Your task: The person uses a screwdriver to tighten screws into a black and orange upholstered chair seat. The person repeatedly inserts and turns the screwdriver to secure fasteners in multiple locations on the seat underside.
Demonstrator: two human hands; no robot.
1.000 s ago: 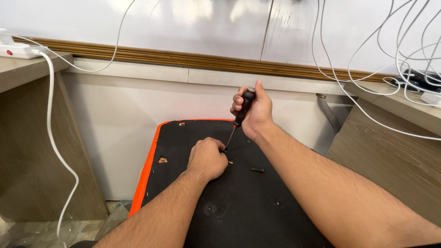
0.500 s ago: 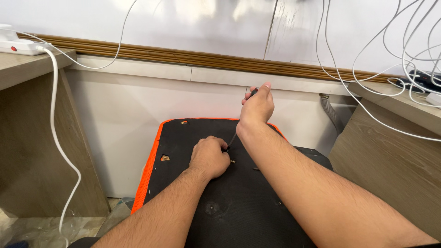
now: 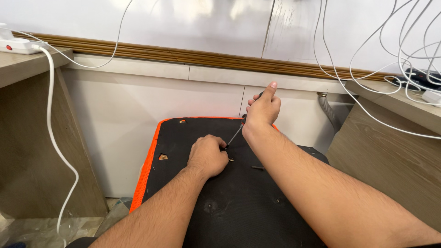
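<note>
Gripping screwdriver (image 3: pixel 235 136), right hand (image 3: pixel 262 110) (left hand (image 3: pixel 207 156) steadying)

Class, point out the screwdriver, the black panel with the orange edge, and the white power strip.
screwdriver (image 3: pixel 235 135), head view, on its metal shaft.
black panel (image 3: pixel 239 206), head view, on its bare black face.
white power strip (image 3: pixel 16 45), head view, on its top.
</note>
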